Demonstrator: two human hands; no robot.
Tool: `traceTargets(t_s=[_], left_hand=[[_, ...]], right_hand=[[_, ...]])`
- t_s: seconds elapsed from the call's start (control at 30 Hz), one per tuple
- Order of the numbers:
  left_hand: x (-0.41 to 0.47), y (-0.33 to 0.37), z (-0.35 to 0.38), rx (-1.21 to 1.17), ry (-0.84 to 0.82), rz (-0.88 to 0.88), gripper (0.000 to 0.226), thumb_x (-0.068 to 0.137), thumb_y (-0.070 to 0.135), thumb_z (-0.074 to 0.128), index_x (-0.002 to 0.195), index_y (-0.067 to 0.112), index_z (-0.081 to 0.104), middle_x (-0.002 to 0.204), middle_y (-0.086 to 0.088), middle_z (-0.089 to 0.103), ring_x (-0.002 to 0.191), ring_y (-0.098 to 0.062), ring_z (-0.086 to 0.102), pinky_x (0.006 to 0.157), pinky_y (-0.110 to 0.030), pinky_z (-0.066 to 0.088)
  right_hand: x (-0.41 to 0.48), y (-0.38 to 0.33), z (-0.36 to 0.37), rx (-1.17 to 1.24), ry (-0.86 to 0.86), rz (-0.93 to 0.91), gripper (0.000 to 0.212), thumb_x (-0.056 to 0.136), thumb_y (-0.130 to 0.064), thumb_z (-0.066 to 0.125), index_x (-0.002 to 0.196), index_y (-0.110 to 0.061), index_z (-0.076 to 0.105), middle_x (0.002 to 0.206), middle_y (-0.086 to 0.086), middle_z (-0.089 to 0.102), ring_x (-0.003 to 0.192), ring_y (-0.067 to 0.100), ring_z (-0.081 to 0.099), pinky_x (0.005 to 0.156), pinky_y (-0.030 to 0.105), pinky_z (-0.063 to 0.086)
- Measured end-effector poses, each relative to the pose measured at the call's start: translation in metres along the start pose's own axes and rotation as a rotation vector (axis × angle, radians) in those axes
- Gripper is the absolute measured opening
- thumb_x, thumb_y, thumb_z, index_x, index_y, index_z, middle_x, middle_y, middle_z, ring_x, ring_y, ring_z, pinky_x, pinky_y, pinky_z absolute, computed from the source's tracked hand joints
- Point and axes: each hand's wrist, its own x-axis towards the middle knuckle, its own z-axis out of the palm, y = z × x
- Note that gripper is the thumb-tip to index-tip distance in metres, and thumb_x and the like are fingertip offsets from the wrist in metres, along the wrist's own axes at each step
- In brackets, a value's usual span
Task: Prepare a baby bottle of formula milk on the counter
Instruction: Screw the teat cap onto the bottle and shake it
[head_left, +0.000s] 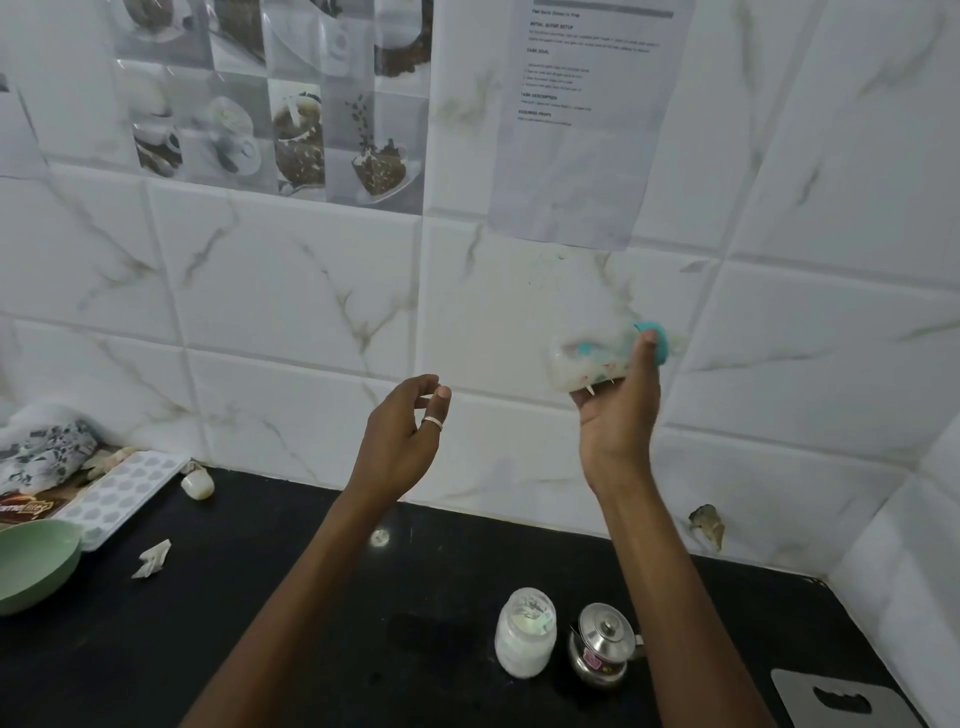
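Note:
My right hand (621, 410) is raised in front of the tiled wall and grips a baby bottle (597, 356) with a teal cap. The bottle lies tilted on its side, holds white liquid, and is blurred. My left hand (408, 436) hovers at about the same height to the left, empty, fingers loosely curled, a ring on one finger. Down on the black counter (311, 623) stand a clear jar of white powder (524, 634) and, right beside it, a small steel lidded pot (602, 644).
At the counter's left are a green bowl (36, 564), a white moulded tray (122, 493), a patterned cloth (47, 452), a small white cap (198, 483) and a torn scrap (153, 558). A grey board (841, 699) lies at the front right. A printed sheet (587, 114) hangs on the wall.

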Motion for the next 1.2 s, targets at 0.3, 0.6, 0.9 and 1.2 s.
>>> traceTargets(t_s=[0.3,0.6,0.9,1.2], left_hand=[[0.0,0.001,0.005,-0.002,-0.005,0.018,0.046,0.1,0.051,0.046,0.133,0.02,0.057,0.126,0.012,0.063,0.11,-0.002,0.057,0.089,-0.021,0.045],[0.003,0.002,0.009,-0.007,-0.019,0.019,0.045,0.1,0.05,0.046,0.133,0.02,0.057,0.127,0.012,0.062,0.109,-0.001,0.057,0.084,-0.016,0.043],[0.003,-0.001,0.008,0.003,-0.011,0.014,0.045,0.101,0.049,0.046,0.133,0.02,0.057,0.127,0.013,0.061,0.108,-0.002,0.056,0.084,-0.018,0.042],[0.005,-0.002,0.004,-0.004,0.002,0.007,0.044,0.101,0.049,0.046,0.133,0.02,0.057,0.126,0.012,0.062,0.108,-0.003,0.057,0.086,-0.021,0.044]], right_hand=[[0.0,-0.003,-0.01,-0.071,-0.013,0.055,0.041,0.1,-0.046,0.051,0.131,-0.02,0.058,0.115,0.003,0.072,0.104,0.019,0.072,0.082,0.043,0.061],[-0.017,0.016,-0.012,-0.35,-0.119,0.132,0.048,0.087,-0.054,0.055,0.127,-0.028,0.058,0.118,0.0,0.069,0.11,0.021,0.069,0.08,0.036,0.061],[-0.015,0.021,-0.003,-0.451,-0.131,0.143,0.048,0.093,-0.059,0.058,0.128,-0.027,0.057,0.119,0.0,0.066,0.11,0.021,0.067,0.085,0.039,0.059],[-0.011,0.011,0.005,-0.151,-0.021,0.096,0.059,0.095,-0.055,0.056,0.139,-0.015,0.054,0.122,0.006,0.069,0.106,0.023,0.07,0.079,0.037,0.059]])
